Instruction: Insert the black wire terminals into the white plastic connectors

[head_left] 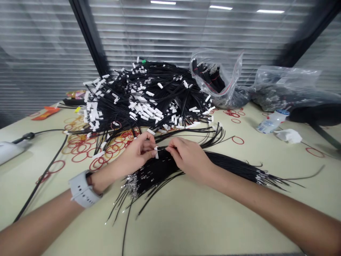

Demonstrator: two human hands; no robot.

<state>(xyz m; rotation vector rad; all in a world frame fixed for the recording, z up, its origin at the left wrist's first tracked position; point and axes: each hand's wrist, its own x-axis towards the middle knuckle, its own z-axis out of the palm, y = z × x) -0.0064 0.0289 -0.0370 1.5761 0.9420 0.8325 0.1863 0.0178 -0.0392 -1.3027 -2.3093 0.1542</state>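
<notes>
Between the thumb and fingers of my left hand (144, 147) is a small white connector (156, 153). My right hand (186, 153), just to its right, pinches a thin black wire (163, 148) close to the connector; I cannot tell whether the wire's tip is inside it. Beneath both hands lies a thick bundle of black wires (229, 161) with silvery metal tips at both ends. Behind the hands is a large heap of black wires with white connectors (149, 90). A few loose wires (213, 137) stretch out behind my right hand.
Red and yellow rubber bands (82, 144) lie scattered on the left. At the back right stand a clear bag (229, 71) of wire bundles and another plastic bag (285, 85). A small bottle (273, 121) and crumpled tissue (289, 136) lie right. A black cable (45, 176) crosses the left side.
</notes>
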